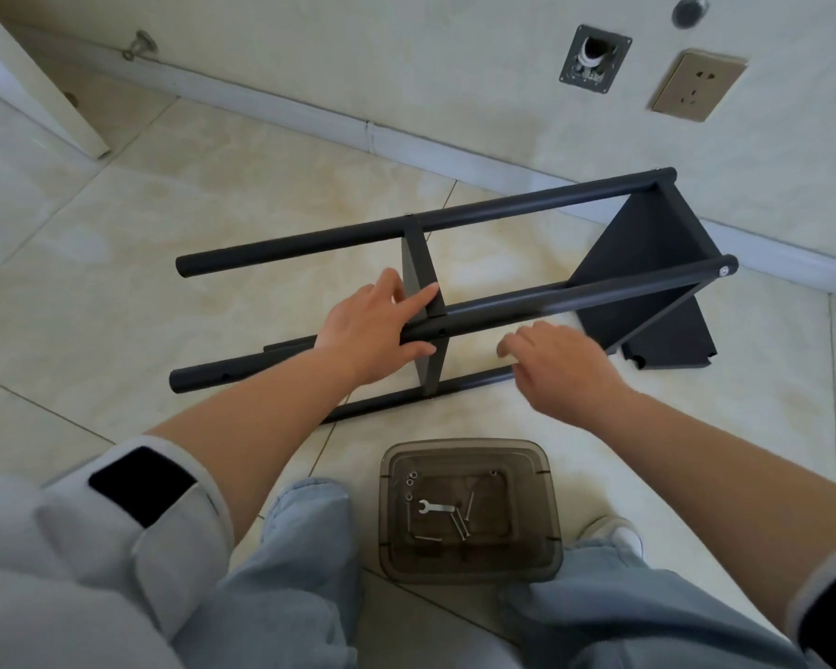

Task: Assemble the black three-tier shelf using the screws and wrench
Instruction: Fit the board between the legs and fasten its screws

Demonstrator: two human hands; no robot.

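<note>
Blue jeans [305,562] and grey sleeves [131,514] at 6 o'clock, closest of all. Just past the knees, a see-through brown tray [469,511] on the floor, with a small silver wrench [436,507] and a few long screws [462,523] inside.

Left hand [372,330]: pointer finger out straight on the middle shelf board [423,301], thumb under the near black pole [570,294], other fingers hidden behind the pole, so cannot tell if wrapped around. Right hand [558,366]: fingers loosely curled, holding nothing, floating just under the same pole, a bit blurry.

Black shelf [454,282] lying on its side in the middle of the tile floor [117,282], end board [647,263] toward 2 o'clock near the wall. Wall plug [696,84] at 1 o'clock.
</note>
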